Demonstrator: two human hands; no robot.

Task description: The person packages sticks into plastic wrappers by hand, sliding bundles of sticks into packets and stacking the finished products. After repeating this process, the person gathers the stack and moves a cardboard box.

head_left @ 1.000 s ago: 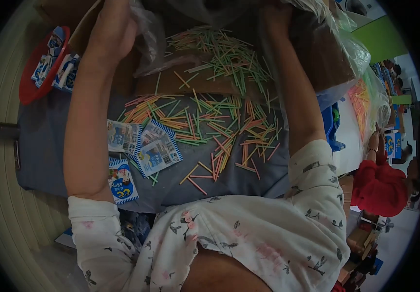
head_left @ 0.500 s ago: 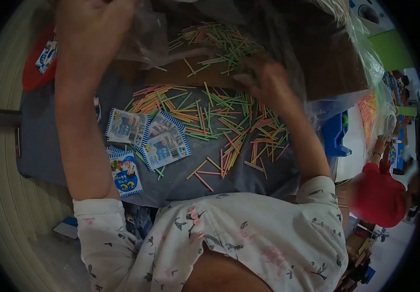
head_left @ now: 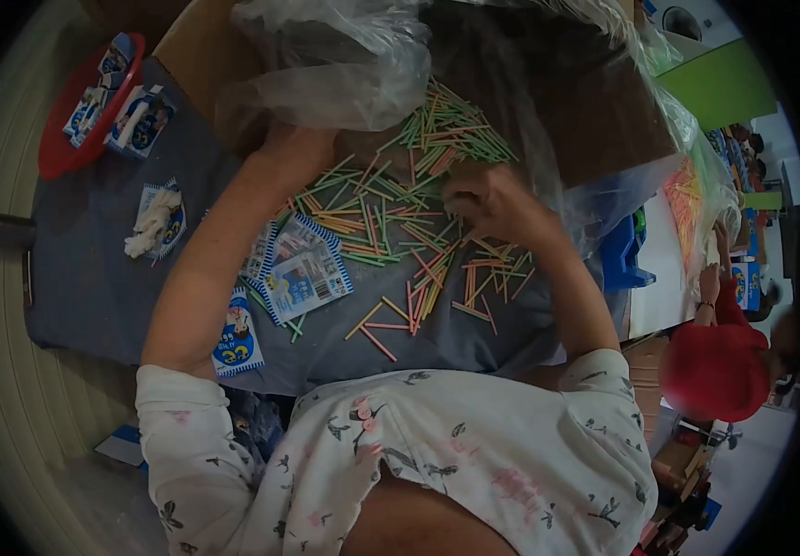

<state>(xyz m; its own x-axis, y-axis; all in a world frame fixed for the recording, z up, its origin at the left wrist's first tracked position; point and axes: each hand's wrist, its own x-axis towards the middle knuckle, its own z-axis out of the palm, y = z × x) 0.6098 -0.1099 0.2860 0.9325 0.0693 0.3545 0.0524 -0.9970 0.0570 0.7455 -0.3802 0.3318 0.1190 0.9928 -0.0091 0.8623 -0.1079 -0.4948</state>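
One grey-covered counter (head_left: 437, 357) fills the middle of the view. A cardboard box (head_left: 194, 74) lies across its far side, mouth towards the person. Clear plastic (head_left: 354, 69) now droops over the left of that mouth, hiding part of the inside that showed a second ago.

Both hands have changed place. The left hand (head_left: 303, 153), raised high by the box half a second ago, is now down at the mouth beneath the plastic edge; its fingers are hidden, so I cannot tell how they stand. The right hand (head_left: 504, 204), also up by the box a second ago, is at the sticks by the right of the mouth, fingers curled; whether they pinch any I cannot tell. So both hands are now low, beside the sticks.

To the left stands a red basin (head_left: 53, 156); printed packets (head_left: 305, 283) lie near the left forearm.

Smallest are the coloured sticks (head_left: 456, 139), heaped inside the box and scattered over the counter before it.
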